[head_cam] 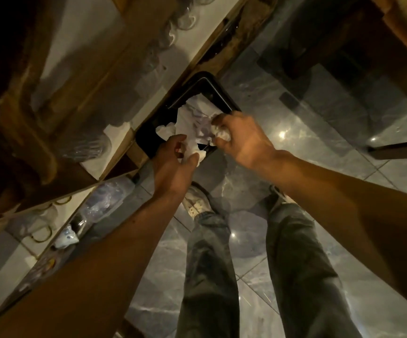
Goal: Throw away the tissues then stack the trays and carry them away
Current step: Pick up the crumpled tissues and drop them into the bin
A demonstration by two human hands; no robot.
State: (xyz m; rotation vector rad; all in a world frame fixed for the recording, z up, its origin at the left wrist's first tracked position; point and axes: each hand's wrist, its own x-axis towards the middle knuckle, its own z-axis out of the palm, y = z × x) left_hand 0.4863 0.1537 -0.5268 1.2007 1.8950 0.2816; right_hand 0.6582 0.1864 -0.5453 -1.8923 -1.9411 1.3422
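Note:
A black bin with a rectangular rim stands on the floor beside the shelf unit, with crumpled white tissues lying in its mouth. Over its near edge my left hand is closed on a wad of white tissue. At the bin's right rim my right hand grips another crumpled tissue. No trays are in view.
A wooden shelf unit with glasses and plastic-wrapped items runs along the left. The floor is glossy grey marble tile. My legs and shoes stand just below the bin. A dark furniture leg is at the right.

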